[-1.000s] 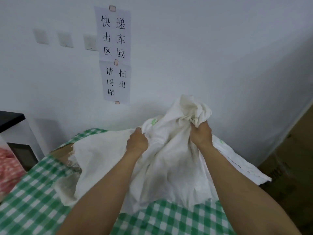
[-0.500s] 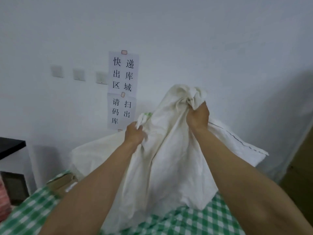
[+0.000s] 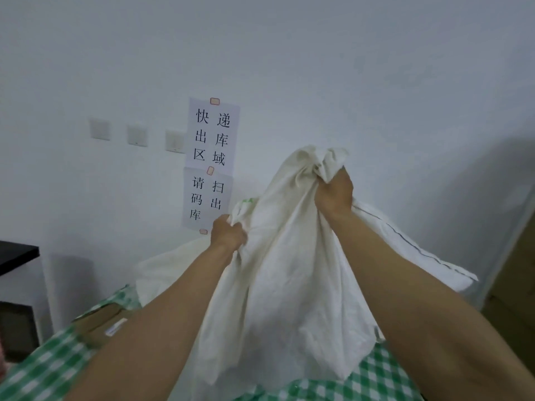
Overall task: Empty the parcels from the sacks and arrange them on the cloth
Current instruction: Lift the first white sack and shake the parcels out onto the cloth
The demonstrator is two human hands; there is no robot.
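I hold a crumpled white woven sack [image 3: 289, 285] up above the green-and-white checked cloth [image 3: 43, 369]. My left hand [image 3: 227, 233] clutches a bunched fold at the sack's left side. My right hand [image 3: 334, 195] grips a gathered corner higher up, at the sack's top. The sack hangs slack between my arms and its lower edge trails onto the cloth. A brown cardboard parcel [image 3: 101, 319] with a white label lies on the cloth at the left, partly under the sack's far flap. What the sack contains is hidden.
A white wall stands close behind, with two paper signs [image 3: 212, 160] and three wall switches [image 3: 137, 136]. A black shelf unit [image 3: 14, 285] is at the left edge. Brown cardboard boxes [image 3: 515, 285] stand at the right edge.
Both hands have raised the sack higher off the cloth, the right hand going above the left. The view has tilted upward, so less cloth shows.
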